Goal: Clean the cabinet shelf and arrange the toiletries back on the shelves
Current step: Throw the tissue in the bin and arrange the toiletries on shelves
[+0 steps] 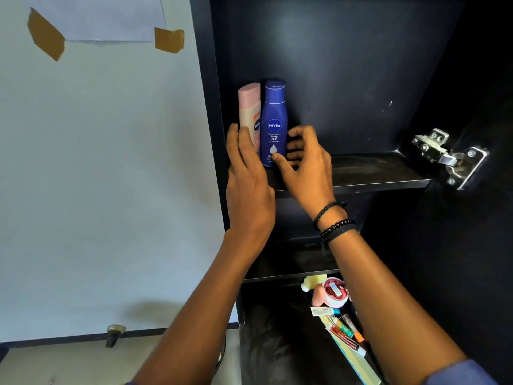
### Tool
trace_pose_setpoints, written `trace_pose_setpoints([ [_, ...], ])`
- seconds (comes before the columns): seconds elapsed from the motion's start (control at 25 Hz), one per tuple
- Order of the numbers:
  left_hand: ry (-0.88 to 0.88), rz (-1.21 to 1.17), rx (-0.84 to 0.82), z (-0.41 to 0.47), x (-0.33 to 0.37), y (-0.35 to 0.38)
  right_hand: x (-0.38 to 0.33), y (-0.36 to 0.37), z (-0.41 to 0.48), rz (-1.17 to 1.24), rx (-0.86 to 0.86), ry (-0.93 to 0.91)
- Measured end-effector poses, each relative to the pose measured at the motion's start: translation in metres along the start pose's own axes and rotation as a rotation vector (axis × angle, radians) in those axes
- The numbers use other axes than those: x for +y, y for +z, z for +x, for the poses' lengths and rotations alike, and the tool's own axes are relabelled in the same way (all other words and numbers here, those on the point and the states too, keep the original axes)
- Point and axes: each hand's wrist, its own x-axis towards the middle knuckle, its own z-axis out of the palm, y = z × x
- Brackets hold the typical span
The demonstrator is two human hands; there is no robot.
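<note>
Two bottles stand upright side by side at the left end of the black cabinet shelf [374, 173]: a pink lotion bottle [249, 107] against the left wall and a blue Nivea body milk bottle [274, 118] to its right. My left hand [247, 184] lies with straight fingers against the front of the pink bottle. My right hand [308, 165] curves loosely around the blue bottle's right side, thumb touching its lower front, fingers spread beside it.
A lower shelf [291, 259] sits below. Under it lie several toiletries: a pink round container [336, 294], a yellow-white bottle [312, 282], tubes and toothbrushes [344, 332]. A metal hinge [449, 157] juts out at the right. A pale wall [111, 190] is on the left.
</note>
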Motion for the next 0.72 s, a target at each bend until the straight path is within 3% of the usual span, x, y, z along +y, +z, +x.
trace_pose_setpoints([
  [0.48,-0.018,-0.101,-0.012,-0.014,-0.004,0.004,-0.005,-0.003,-0.006,-0.098,0.025,0.017],
  [0.72,0.095,-0.236,-0.046,-0.04,-0.01,0.0,-0.009,-0.014,-0.041,-0.2,0.012,-0.098],
])
